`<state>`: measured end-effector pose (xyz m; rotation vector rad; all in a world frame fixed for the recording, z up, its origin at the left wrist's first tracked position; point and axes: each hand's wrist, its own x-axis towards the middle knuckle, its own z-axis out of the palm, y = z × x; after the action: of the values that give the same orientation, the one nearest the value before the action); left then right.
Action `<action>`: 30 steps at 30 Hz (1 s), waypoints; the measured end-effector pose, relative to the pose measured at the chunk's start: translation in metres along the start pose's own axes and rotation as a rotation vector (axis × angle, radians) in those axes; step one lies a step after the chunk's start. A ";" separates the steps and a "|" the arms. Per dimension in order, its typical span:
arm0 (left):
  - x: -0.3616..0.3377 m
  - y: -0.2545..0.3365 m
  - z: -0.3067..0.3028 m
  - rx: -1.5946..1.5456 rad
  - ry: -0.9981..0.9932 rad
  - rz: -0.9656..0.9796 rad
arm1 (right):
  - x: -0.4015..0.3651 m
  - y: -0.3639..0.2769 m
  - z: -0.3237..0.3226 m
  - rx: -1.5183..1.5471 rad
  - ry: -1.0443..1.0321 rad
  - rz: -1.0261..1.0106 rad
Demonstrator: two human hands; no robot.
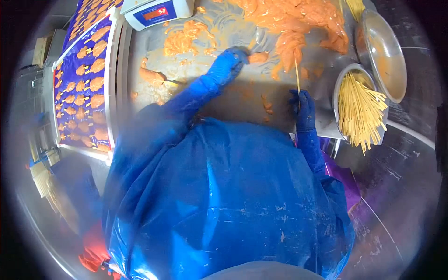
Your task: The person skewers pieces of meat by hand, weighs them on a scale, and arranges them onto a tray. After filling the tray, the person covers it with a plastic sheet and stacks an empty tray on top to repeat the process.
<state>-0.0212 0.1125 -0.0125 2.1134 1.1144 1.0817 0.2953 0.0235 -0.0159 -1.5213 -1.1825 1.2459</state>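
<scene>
My left hand (pixel 233 60), in a blue glove, is closed low over the steel table. A strip of orange-coated raw meat (pixel 258 57) sticks out from its fingertips. Near the table's front edge, my right hand (pixel 304 109) grips a thin wooden skewer (pixel 297 77) that points away from me, its tip overlapping the edge of the meat pile (pixel 298 23). A skewered piece of meat (pixel 151 76) lies on the table left of my left hand, close to my forearm.
A scale (pixel 158 11) with red digits stands at the back left. On the left, a white-framed tray (pixel 112 84) carries rows of skewered meat on purple lining. At right are a metal pot (pixel 339 93) full of skewers and a metal bowl (pixel 396 70). A red-gloved hand (pixel 94 252) shows lower left.
</scene>
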 end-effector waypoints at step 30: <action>-0.056 0.054 -0.026 0.522 0.063 -0.137 | -0.004 -0.031 0.016 -0.303 -0.213 -0.147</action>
<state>-0.0385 0.0384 0.0180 2.3486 1.6912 0.8625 0.2740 0.0274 0.0118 -1.5087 -1.6541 1.1913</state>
